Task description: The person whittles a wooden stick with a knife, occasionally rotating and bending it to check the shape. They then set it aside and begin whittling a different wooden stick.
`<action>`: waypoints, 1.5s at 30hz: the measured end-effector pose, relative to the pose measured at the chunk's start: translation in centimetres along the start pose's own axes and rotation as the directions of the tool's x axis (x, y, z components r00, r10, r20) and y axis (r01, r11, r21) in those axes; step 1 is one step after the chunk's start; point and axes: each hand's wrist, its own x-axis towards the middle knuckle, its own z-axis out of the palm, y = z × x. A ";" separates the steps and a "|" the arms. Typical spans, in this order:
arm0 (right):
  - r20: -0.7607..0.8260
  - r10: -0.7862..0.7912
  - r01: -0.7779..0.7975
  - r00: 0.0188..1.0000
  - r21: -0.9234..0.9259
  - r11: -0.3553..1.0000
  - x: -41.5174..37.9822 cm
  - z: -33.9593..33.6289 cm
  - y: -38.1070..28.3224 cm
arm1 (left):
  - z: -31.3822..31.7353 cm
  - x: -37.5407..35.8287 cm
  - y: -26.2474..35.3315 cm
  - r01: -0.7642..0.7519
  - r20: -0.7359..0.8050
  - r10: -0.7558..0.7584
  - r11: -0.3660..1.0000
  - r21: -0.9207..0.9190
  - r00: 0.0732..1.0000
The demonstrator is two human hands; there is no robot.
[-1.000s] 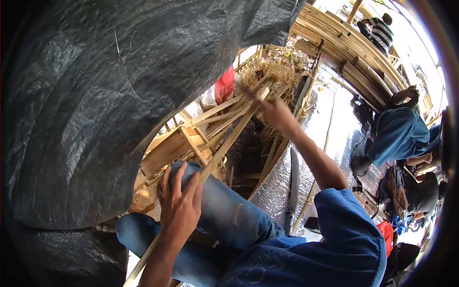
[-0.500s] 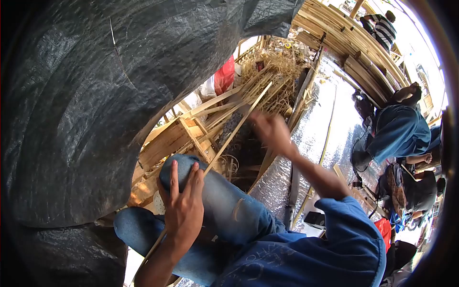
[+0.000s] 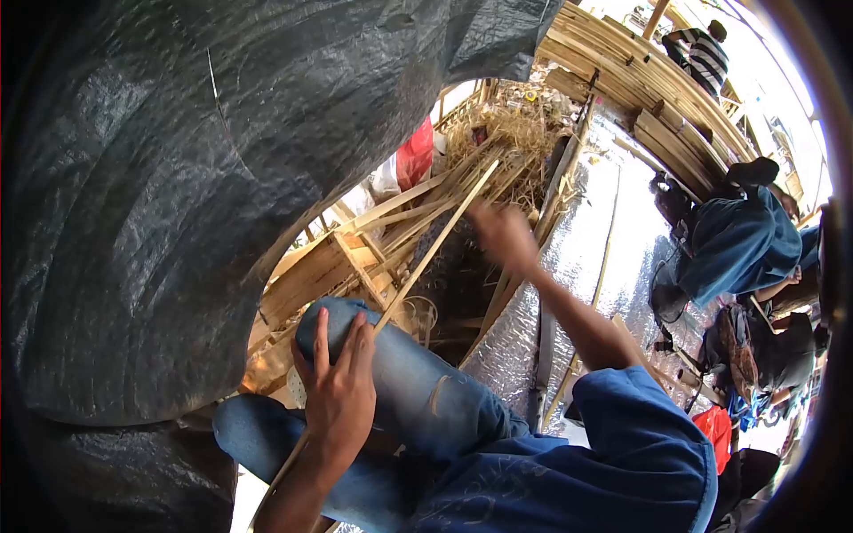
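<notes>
A big black tarp [image 3: 178, 178] hangs over the left side and makes shade, and everything else sits below it or to its right. Right of the tarp a shiny silver mat [image 3: 613, 222] covers the floor, likely so people can sit on it, and a person in a blue top [image 3: 737, 244] sits at its far edge. Past the mat, stacked bamboo slats [image 3: 640, 80] lie side by side. Just under the edge of the tarp there is a wooden frame [image 3: 311, 275], and behind it a heap of dry shavings [image 3: 515, 133] with a red bag [image 3: 415, 153] beside it. Below the tarp the person's bent knee in blue jeans [image 3: 400, 373] sticks up, and it looks like a rest for the work. A long bamboo strip [image 3: 418, 266] lies across that knee and runs up toward the shavings, so the knee seems to keep it steady. The left hand [image 3: 338, 391] lies flat on the knee, fingers close together and stretched out, pressing the strip down. The right hand [image 3: 502, 235] is up near the far end of the strip, right of the frame; it is blurry, so I cannot tell if its fingers pinch the strip or are loose
</notes>
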 end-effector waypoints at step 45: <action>0.082 0.306 -0.317 0.948 0.238 0.918 5.1 -2.0 -0.2 | -0.8 1.4 -0.7 -0.013 -0.030 0.011 0.999 -0.041 0.999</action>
